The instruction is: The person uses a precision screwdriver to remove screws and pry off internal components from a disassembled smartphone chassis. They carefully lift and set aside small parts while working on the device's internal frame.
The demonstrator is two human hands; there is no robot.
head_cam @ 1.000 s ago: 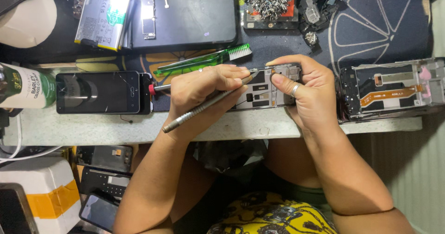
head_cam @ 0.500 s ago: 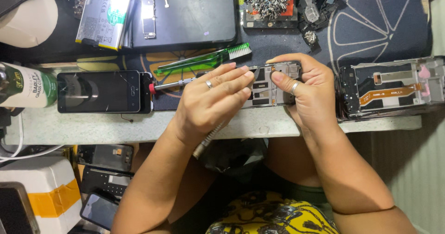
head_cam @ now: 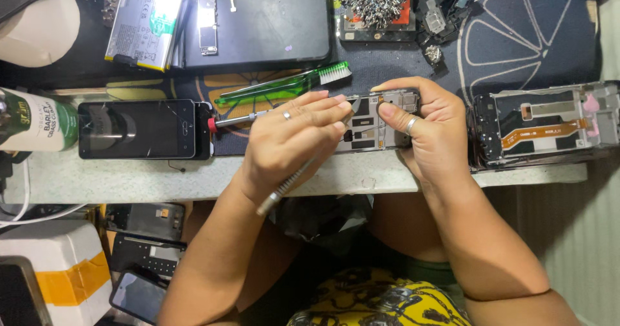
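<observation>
We see a black phone screen (head_cam: 137,129) lying flat at the left. Beside it lies a bottle with a green and white label (head_cam: 33,120). A silver battery with a label (head_cam: 144,20) lies up top.

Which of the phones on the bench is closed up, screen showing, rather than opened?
The black phone left of both hands; the other two lie opened, insides showing.

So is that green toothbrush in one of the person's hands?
No, the green toothbrush lies on the mat above the left hand, which holds a thin metal tool.

Both hands meet, fingers curled; left hand (head_cam: 294,142) pinching; right hand (head_cam: 426,129) clasping.
</observation>
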